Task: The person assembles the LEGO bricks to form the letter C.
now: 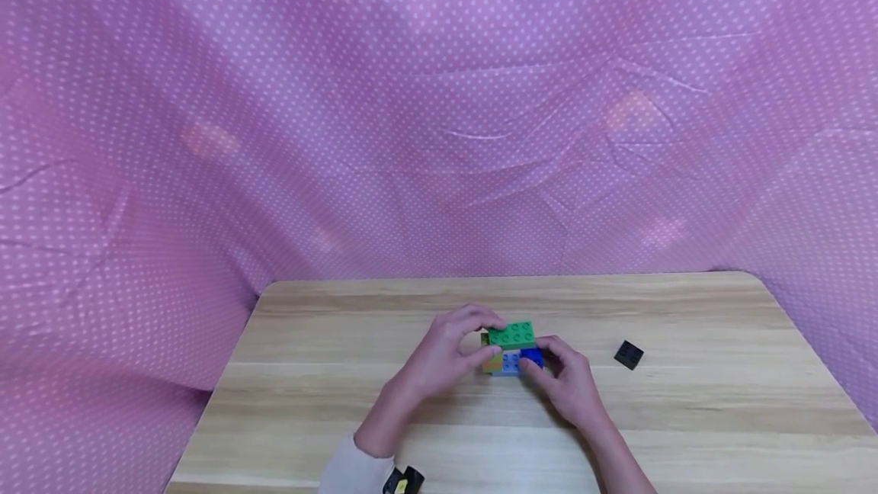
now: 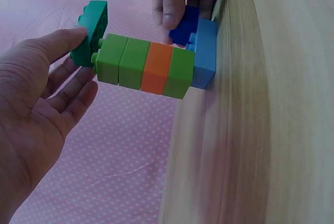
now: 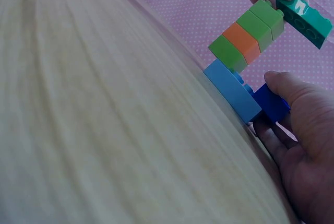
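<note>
"Green brick (image 1: 514,335): where?"
"At the top of the stack (image 2: 145,66), pinched by the left hand (image 1: 442,349)."
"And the right hand (image 1: 568,385)?"
"Gripping the dark-blue brick (image 3: 270,102) beside the light-blue brick (image 2: 205,54)."

Green on the top brick (image 1: 516,336). Banded lime, orange, lime, lime upward on the tower (image 2: 146,67). Light blue on the base brick (image 2: 206,51), dark blue on the small brick (image 2: 186,25). Black on the loose block (image 1: 629,354), three o'clock from the tower. Streaked tan wood grain along the bench (image 1: 309,380). White dots on pink-purple over the cloth (image 1: 439,136) at twelve o'clock.
</note>
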`<control>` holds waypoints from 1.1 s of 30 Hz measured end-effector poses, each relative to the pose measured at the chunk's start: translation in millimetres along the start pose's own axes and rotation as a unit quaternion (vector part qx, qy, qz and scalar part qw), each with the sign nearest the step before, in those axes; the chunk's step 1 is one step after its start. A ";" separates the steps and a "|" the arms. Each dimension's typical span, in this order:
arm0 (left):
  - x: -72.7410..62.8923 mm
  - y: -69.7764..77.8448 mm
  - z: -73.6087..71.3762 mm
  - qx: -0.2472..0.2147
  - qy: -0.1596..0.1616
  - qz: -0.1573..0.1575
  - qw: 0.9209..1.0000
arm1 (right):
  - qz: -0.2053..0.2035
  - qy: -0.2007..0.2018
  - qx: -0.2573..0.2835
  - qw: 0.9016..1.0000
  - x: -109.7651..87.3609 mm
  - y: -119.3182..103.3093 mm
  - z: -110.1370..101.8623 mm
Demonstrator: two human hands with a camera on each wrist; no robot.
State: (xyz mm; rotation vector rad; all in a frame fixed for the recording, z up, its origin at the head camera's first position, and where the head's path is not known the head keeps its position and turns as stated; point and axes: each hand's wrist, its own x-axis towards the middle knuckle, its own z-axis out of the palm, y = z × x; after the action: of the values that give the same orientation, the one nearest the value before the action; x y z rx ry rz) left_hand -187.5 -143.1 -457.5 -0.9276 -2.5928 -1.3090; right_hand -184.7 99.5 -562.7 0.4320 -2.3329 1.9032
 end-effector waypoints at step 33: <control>-6.6 -15.9 20.9 0.003 0.045 0.046 0.998 | 0.005 -0.005 -0.002 1.000 -1.7 -1.4 -1.6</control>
State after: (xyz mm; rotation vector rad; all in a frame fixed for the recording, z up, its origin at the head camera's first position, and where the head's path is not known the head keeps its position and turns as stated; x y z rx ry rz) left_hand -187.2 -137.5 -484.1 -0.9512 -2.4549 -1.2887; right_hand -182.9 101.1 -561.5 0.4302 -2.3485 1.9056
